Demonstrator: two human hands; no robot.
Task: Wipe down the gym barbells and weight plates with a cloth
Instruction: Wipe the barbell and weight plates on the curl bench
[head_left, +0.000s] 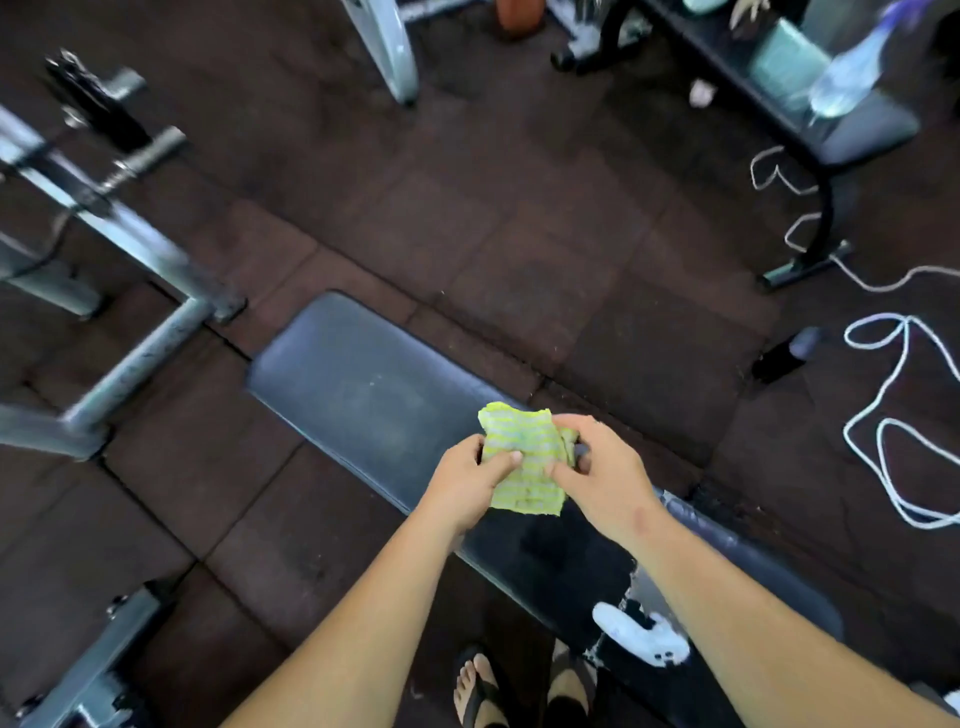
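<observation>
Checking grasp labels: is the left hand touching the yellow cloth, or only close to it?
Touching. The head view shows the left hand with its thumb pressed across the yellow cloth, pinching its near edge.

The thin woven cloth (524, 457) is yellow-green with pale grey stripes. The padded vinyl bench (358, 395) is dark blue-grey; the coiled rope (883, 415) is white.

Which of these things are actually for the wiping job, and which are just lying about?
For the job: cloth, held in left hand and right hand; barbell.
Lying about: rope, clear bottle, dark bottle, bench.
</observation>
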